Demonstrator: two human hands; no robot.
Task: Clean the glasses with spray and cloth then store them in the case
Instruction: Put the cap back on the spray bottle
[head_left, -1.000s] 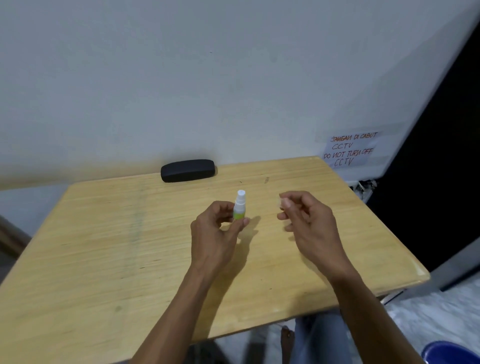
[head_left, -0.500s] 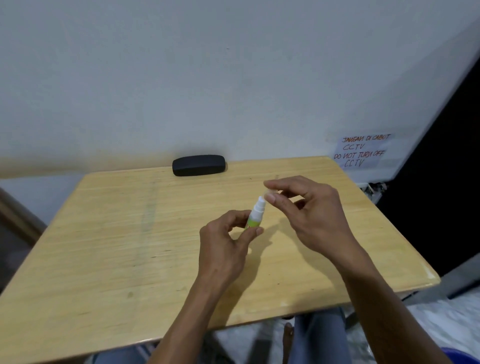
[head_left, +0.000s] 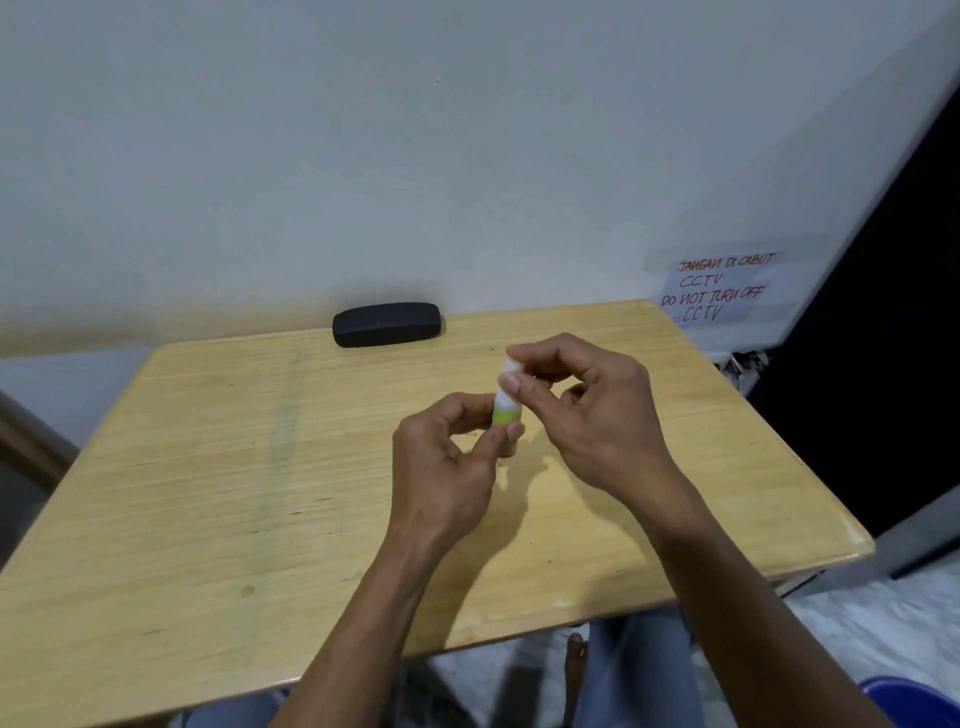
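Dim, soft overhead light; mild blur; wide-angle bending at edges.

Wooden table, light grain, pushed against plain white wall. Handwritten paper notice taped on wall just past table's far right corner. Dark opening right of table. Pale marbled floor below table's right edge, blue rounded object near bottom right. Lit evenly, soft shadows on tabletop.
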